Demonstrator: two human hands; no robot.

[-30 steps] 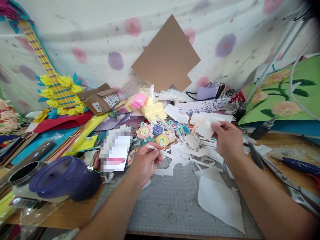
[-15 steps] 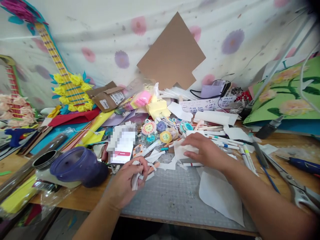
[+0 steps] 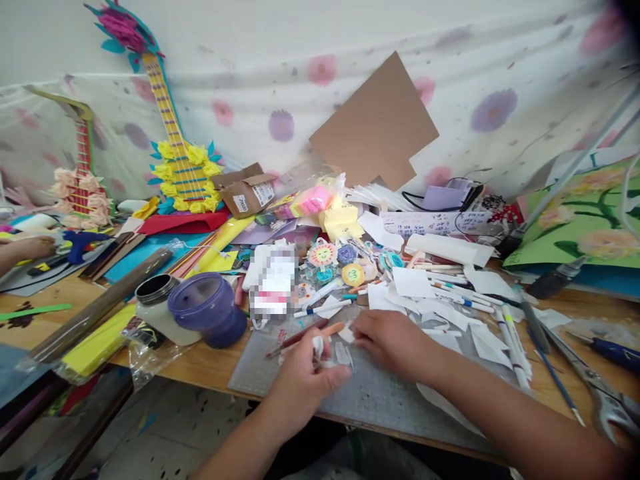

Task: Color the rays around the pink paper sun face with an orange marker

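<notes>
My left hand (image 3: 307,377) is closed around crumpled white paper scraps (image 3: 318,347) above the front of a grey cutting mat (image 3: 370,393). Close beside it, my right hand (image 3: 393,340) reaches down with curled fingers at a small paper scrap (image 3: 347,335), which it seems to pinch; the fingertips are partly hidden. Loose clear or white slivers (image 3: 343,354) lie between the two hands. An orange pen-like stick (image 3: 332,329) and a dark reddish one (image 3: 295,339) rest just behind my left hand. White paper pieces (image 3: 413,283) lie beyond my right hand.
A lit phone (image 3: 273,283) leans behind the mat, near small painted flower-face pieces (image 3: 323,253). Purple jar (image 3: 207,310) and open jar (image 3: 159,300) stand left. Markers (image 3: 510,340) and large scissors (image 3: 595,380) lie right. Another person's hand (image 3: 35,248) shows at far left.
My right hand has left the white paper by the markers and come down beside my left hand, its fingers now curled. The view has swung left, bringing another person's hand in.
</notes>
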